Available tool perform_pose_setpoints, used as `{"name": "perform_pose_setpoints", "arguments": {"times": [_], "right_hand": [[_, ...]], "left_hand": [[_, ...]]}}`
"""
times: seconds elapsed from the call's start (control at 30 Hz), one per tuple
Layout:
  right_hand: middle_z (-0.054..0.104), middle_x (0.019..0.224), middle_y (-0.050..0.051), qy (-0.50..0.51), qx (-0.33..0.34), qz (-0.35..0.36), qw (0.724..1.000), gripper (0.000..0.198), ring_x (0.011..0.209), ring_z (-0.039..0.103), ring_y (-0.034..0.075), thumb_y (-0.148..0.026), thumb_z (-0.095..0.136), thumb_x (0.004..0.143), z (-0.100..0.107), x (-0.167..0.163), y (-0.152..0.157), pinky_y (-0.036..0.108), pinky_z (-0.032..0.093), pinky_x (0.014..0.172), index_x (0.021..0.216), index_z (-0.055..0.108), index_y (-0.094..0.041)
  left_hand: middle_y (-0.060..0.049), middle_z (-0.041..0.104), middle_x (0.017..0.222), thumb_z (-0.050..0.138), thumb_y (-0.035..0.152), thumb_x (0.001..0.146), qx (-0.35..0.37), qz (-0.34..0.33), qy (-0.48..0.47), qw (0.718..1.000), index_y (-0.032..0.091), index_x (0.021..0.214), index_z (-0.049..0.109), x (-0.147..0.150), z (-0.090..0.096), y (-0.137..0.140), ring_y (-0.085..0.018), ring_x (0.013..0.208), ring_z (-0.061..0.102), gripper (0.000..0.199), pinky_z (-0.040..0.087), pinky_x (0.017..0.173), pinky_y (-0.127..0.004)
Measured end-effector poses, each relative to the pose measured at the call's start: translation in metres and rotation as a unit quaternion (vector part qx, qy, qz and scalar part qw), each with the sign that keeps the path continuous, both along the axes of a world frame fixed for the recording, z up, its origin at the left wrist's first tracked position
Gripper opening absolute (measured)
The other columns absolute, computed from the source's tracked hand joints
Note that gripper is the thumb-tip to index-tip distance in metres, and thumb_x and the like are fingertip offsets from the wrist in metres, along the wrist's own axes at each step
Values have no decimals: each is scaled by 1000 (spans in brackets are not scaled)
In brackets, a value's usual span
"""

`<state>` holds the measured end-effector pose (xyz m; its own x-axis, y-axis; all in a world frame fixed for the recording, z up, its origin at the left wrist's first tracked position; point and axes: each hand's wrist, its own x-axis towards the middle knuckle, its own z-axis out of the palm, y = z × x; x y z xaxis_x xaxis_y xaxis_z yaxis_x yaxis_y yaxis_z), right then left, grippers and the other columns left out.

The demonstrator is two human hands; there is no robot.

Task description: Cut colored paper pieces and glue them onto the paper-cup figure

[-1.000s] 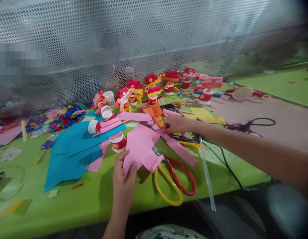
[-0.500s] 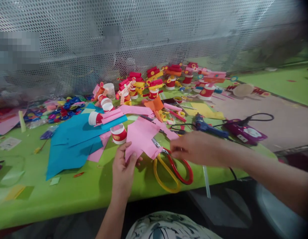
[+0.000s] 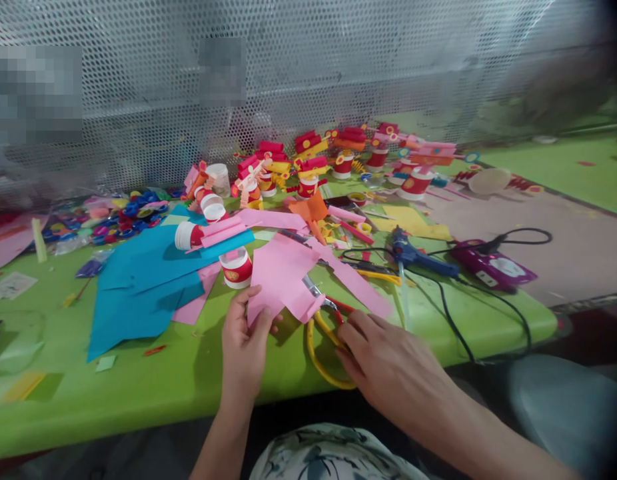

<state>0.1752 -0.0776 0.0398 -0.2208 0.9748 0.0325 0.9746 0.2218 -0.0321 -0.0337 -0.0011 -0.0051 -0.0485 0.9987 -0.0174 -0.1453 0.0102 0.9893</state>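
My left hand (image 3: 246,343) pinches the lower left edge of a pink paper sheet (image 3: 280,268) between thumb and fingers. My right hand (image 3: 386,357) is closed around the handles of a pair of scissors (image 3: 331,305), one yellow and one red. The fingers cover most of the red handle. The metal blades lie at the right edge of the pink sheet, their tips partly hidden by it. Just behind my left hand stands a red and white paper cup (image 3: 237,268). A long pink paper strip (image 3: 356,283) lies beyond my right hand.
Blue paper (image 3: 138,293) covers the table at left, beside a pile of colourful caps (image 3: 131,217). Several decorated cup figures (image 3: 313,177) line the back. A blue glue gun (image 3: 421,257) and a purple power box (image 3: 493,265) with black cables lie at right.
My right hand has come down and closed on the scissors' handles. The long pink strip now lies farther right, near the glue gun. My left hand still holds the pink sheet.
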Motion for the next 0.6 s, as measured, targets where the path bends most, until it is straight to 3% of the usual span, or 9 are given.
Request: {"name": "perform_pose_setpoints", "arguments": {"times": [0.2,0.33,0.43,0.53,0.6], "right_hand": [[73,92,14,29,-17,-29,999,10,72,71,28,-22,59,93,2,4,3,41,51,62,85,64,-24],[74,91,8,97,-44,-23,994,13,68,68,21,-20,60,90,8,23,2,36,48,61,80,57,-27],[73,86,3,191,-117,-40,974,10,65,66,20,-20,60,85,14,41,-1,34,48,61,84,57,-29],[73,83,4,268,-184,-82,942,6,67,66,23,-29,62,84,12,60,-5,36,51,61,87,58,-32],[74,88,8,334,-209,-98,914,12,71,68,26,-41,60,89,5,72,-8,39,55,62,101,61,-37]], "left_hand": [[-10,76,126,83,40,90,-12,-5,-5,1000,20,131,71,-2,-4,1,-17,91,75,48,61,77,-27],[-11,72,144,83,41,89,-23,-2,-24,999,22,131,77,-2,-5,2,-21,112,73,46,61,90,-29],[-11,75,140,84,39,88,-28,-7,-41,999,22,128,81,0,-5,3,-24,120,72,43,60,97,-32],[-12,79,132,84,39,88,-35,-18,-40,998,22,130,80,1,-3,3,-23,111,74,45,62,92,-32],[-11,79,130,84,39,89,-34,-24,-45,998,22,132,80,1,-2,2,-21,105,74,47,62,89,-32]]}}
